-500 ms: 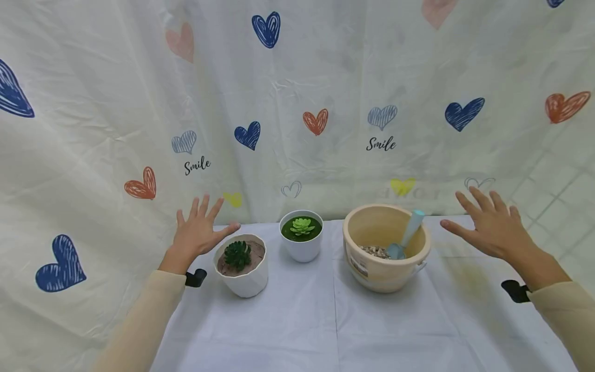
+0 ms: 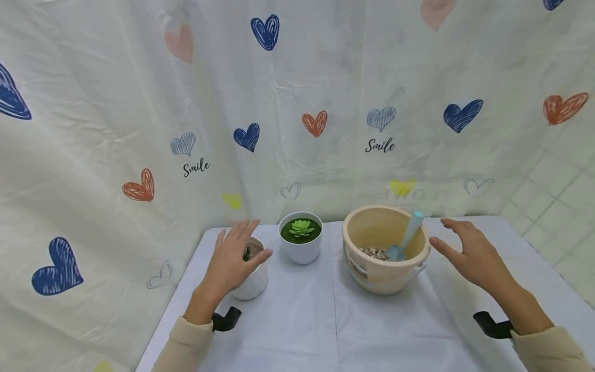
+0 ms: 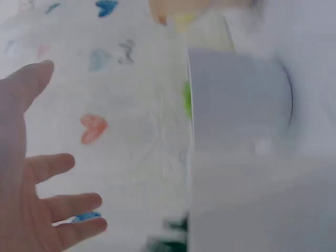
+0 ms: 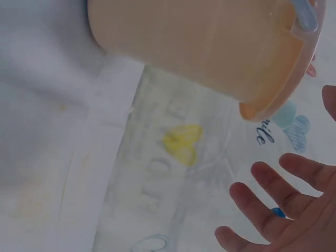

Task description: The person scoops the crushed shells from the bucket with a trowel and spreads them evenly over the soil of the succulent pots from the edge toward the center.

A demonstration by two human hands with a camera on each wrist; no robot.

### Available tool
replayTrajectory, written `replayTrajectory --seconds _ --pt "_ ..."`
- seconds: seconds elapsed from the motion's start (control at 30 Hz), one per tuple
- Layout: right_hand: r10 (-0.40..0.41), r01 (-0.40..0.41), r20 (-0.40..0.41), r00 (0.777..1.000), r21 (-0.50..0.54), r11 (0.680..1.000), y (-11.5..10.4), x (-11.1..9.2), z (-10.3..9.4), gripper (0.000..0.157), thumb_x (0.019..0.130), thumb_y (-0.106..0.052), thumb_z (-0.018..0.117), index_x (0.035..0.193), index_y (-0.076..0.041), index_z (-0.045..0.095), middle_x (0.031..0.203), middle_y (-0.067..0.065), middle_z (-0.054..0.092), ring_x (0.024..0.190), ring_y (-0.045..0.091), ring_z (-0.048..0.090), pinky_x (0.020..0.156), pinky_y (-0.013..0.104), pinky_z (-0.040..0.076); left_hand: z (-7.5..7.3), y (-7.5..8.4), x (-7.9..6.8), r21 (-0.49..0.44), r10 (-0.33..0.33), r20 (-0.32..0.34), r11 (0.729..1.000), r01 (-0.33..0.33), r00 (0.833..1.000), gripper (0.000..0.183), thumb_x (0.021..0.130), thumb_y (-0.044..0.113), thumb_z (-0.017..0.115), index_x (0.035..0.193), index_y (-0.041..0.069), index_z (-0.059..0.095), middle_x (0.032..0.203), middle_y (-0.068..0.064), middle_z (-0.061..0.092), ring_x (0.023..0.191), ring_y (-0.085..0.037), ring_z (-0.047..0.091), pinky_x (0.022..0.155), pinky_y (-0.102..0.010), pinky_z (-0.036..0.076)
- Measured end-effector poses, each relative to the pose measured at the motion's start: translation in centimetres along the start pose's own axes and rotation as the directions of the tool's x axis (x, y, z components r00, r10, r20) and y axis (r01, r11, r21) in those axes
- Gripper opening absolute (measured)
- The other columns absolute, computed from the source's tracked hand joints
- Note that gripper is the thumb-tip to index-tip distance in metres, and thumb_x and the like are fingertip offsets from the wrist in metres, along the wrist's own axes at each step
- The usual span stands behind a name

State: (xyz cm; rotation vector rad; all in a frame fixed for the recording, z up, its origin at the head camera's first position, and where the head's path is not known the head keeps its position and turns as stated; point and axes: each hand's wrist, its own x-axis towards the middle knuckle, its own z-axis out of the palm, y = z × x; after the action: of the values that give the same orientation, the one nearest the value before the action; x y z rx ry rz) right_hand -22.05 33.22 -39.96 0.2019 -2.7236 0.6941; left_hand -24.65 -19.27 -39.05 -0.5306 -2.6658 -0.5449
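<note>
A person's two hands reach over a table (image 2: 297,330) covered in white cloth. The left hand (image 2: 228,263) has its fingers straight and its thumb held out to the right; in the head view it hides much of a white pot (image 2: 251,287) at the table's left. The left wrist view shows a gap between its fingers and the pots. This pot stands upright, mouth up, with a dark green plant (image 2: 246,253) partly hidden by the hand.

The right hand (image 2: 474,256) is just right of a cream bucket (image 2: 383,281), thumb and fingers spread apart, palm towards the bucket. The bucket stands upright, right of centre, its opening facing up and its handle lowered on the right side.

Inside it, a light blue scoop (image 2: 409,235) leans at a slant: its blade points down into gravel (image 2: 374,252), and its long handle runs up and rightward to the rim.

Between bucket and left pot, slightly further back, a second white pot (image 2: 303,253) stands upright, holding a bright green plant (image 2: 301,227). Behind hangs a pale curtain (image 2: 334,62) printed with hearts.
</note>
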Motion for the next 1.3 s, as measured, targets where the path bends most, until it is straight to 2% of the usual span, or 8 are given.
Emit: replayTrajectory --seconds 0.17,0.33,0.53,0.77,0.83,0.97,1.1,1.3 --pt "0.007 -0.001 -0.056 0.998 0.111 0.994 -1.5 0.1 0.8 0.063 0.103 -0.037 0.061 0.145 0.006 0.046 0.133 0.032 0.054 0.121 0.051 0.051 0.085 0.068 0.045 3.2 3.3 -0.1 -0.188 0.093 -0.175 0.974 -0.125 0.980 0.064 0.095 0.052 0.067 0.148 0.021 0.052 0.147 -0.002 0.058 0.139 -0.027 0.051 0.114 -0.059 0.037" --pt "0.024 -0.011 -0.088 0.996 0.143 0.990 -2.3 1.0 1.6 0.060 0.103 -0.035 0.061 0.143 0.007 0.046 0.127 0.031 0.057 0.116 0.048 0.054 0.084 0.064 0.046 6.1 6.0 0.5 -0.376 0.074 -0.209 0.914 -0.150 0.975 0.051 0.097 0.044 0.067 0.142 0.022 0.058 0.141 0.001 0.062 0.135 -0.023 0.055 0.109 -0.053 0.046" --pt "0.088 -0.078 -0.055 0.995 0.159 0.984 -2.3 2.8 1.5 0.067 0.104 -0.041 0.057 0.145 0.009 0.044 0.120 0.030 0.059 0.111 0.047 0.057 0.083 0.059 0.050 8.6 8.4 2.3 -0.595 0.043 -0.146 0.794 -0.122 0.988 0.047 0.098 0.036 0.067 0.140 0.016 0.059 0.137 -0.005 0.065 0.130 -0.020 0.059 0.109 -0.049 0.047" --pt "0.132 -0.135 0.031 0.991 0.171 0.976 -2.3 4.8 1.3 0.074 0.103 -0.053 0.051 0.147 0.006 0.045 0.121 0.029 0.062 0.110 0.043 0.060 0.080 0.053 0.053 11.5 10.5 4.0 -0.779 -0.077 -0.052 0.627 0.008 0.996 0.039 0.098 0.032 0.068 0.135 0.024 0.062 0.129 -0.001 0.068 0.121 -0.020 0.064 0.107 -0.052 0.048" --pt "0.128 -0.134 0.046 0.991 0.165 0.977 -2.5 5.3 1.5 0.074 0.103 -0.054 0.052 0.146 0.006 0.046 0.120 0.029 0.062 0.108 0.042 0.061 0.078 0.050 0.054 12.1 11.0 4.4 -0.802 -0.101 -0.024 0.595 0.041 0.995 0.038 0.098 0.031 0.067 0.135 0.024 0.062 0.129 -0.001 0.068 0.121 -0.022 0.064 0.106 -0.050 0.049" --pt "0.129 -0.137 0.071 0.989 0.135 0.981 -2.9 5.8 1.7 0.070 0.102 -0.051 0.055 0.141 0.008 0.051 0.114 0.028 0.063 0.099 0.038 0.062 0.069 0.039 0.053 13.4 12.1 5.1 -0.831 -0.138 0.026 0.547 0.098 0.990 0.041 0.098 0.032 0.067 0.136 0.019 0.062 0.130 -0.005 0.067 0.119 -0.025 0.065 0.103 -0.044 0.051" --pt "0.121 -0.126 0.063 0.991 0.085 0.988 -3.1 6.0 1.6 0.062 0.102 -0.047 0.059 0.128 0.010 0.058 0.103 0.025 0.064 0.085 0.033 0.062 0.060 0.031 0.047 14.7 13.3 5.5 -0.839 -0.162 0.078 0.522 0.152 0.984 0.047 0.097 0.033 0.068 0.141 0.018 0.059 0.133 -0.006 0.065 0.119 -0.023 0.064 0.098 -0.036 0.053" --pt "0.069 -0.069 -0.001 0.998 -0.015 0.998 -4.0 6.0 2.0 0.050 0.100 -0.044 0.063 0.106 0.005 0.066 0.086 0.017 0.068 0.075 0.028 0.060 0.067 0.042 0.044 16.0 14.7 5.8 -0.855 -0.189 0.127 0.477 0.204 0.974 0.057 0.096 0.038 0.069 0.149 0.026 0.050 0.138 -0.005 0.060 0.120 -0.023 0.061 0.095 -0.036 0.055"
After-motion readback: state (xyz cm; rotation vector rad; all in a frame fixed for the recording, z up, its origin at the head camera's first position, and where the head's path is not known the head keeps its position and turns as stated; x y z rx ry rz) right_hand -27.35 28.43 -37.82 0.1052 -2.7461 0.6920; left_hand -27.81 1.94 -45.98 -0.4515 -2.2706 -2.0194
